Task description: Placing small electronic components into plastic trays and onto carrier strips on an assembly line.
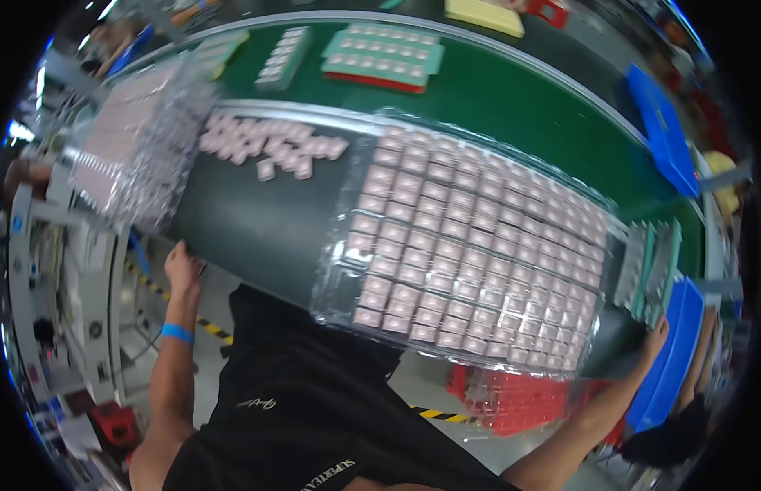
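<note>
A clear plastic tray (333, 282) lies on the dark table in front of me, filled with rows of small pale pink square pieces (478, 245). Loose pieces of the same kind (270, 143) are heaped beyond its left side. My left hand (184, 268) is closed beside the table's near left edge; what it holds, if anything, is too blurred to make out. At the right end of the table, my right hand (656, 337) has its fingers closed at the lower end of a green-and-grey strip (662, 270). A similar strip lies alongside.
A tall stack of filled clear trays (135, 143) stands at the left. Across the back runs a green conveyor (495, 90) carrying a green holder (384, 53) with pink pieces. Blue bins (662, 131) are at the right, and red crates (519, 401) sit below the table.
</note>
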A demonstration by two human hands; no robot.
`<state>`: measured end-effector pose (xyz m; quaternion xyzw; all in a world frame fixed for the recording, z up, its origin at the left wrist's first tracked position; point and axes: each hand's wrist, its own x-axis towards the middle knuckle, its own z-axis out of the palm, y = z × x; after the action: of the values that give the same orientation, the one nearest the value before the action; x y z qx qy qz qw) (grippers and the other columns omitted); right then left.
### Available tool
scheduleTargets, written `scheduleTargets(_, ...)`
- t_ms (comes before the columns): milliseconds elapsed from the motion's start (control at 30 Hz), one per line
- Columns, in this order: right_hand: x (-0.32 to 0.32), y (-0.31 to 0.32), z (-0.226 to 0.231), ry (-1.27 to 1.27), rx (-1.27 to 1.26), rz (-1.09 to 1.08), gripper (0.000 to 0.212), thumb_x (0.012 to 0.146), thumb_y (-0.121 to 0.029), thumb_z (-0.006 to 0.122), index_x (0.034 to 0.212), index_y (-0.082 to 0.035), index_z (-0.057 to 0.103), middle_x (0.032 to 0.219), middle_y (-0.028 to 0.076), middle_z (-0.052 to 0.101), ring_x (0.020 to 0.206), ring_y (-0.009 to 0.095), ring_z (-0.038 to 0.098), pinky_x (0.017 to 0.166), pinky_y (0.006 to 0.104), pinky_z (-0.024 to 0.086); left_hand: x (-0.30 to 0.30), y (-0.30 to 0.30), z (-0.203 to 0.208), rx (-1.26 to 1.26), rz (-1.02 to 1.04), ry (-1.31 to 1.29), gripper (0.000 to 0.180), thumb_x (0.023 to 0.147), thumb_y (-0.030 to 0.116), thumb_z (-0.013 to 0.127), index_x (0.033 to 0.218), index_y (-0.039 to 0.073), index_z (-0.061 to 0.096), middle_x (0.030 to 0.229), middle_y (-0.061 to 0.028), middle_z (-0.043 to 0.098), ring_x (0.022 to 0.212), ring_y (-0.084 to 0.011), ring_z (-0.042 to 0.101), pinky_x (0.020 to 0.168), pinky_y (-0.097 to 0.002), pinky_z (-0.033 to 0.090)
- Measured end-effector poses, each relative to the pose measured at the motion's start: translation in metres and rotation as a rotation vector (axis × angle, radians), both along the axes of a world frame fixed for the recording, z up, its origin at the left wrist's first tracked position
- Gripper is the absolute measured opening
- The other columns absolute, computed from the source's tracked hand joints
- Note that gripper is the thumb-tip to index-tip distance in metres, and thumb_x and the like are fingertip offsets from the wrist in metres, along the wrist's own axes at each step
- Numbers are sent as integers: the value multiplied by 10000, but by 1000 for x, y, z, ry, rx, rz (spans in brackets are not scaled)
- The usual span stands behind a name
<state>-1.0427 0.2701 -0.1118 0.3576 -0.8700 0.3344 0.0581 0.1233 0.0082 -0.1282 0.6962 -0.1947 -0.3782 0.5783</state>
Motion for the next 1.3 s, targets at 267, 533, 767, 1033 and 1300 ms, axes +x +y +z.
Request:
scheduleTargets(267,40,-40,23,-862,-188,-28,611,1068,-497,380,1405,0,493,1343,151,582,1221,248,565,998,350,444,-30,16,37,-26,47,-58,259,1015,237,573,1066,-16,559,882,-41,590,770,-132,591,683,-295,509)
scheduleTargets(533,208,-76,51,134,-230,-348,476,1023,-353,543,1231,67,632,1152,231,682,1063,324,646,928,357,494,-13,21,21,109,-10,-451,373,949,236,631,1175,-57,582,861,-30,538,760,-167,549,711,-319,476)
scheduleTargets(767,458,-161,123,41,-340,210,282,1012,-172,577,1206,18,650,1146,120,678,1019,186,625,913,314,491,-65,-1,56,-194,-22,-1012,438,881,129,627,1305,34,578,1112,-138,503,1015,-249,501,878,-366,444)
scheduleTargets(1033,724,-261,145,12,-12,1109,191,877,-114,701,1052,-38,711,987,139,710,937,331,652,843,402,512,-132,-51,86,-452,-661,-735,312,886,49,621,1194,68,663,1132,-133,636,951,-252,643,811,-338,524)
scheduleTargets(1300,825,-346,112,265,211,974,325,844,-268,746,965,9,626,924,196,699,924,373,659,780,463,534,-158,-98,59,-596,-691,-1054,314,824,55,705,1137,67,678,1181,-151,629,1065,-355,588,905,-434,505)
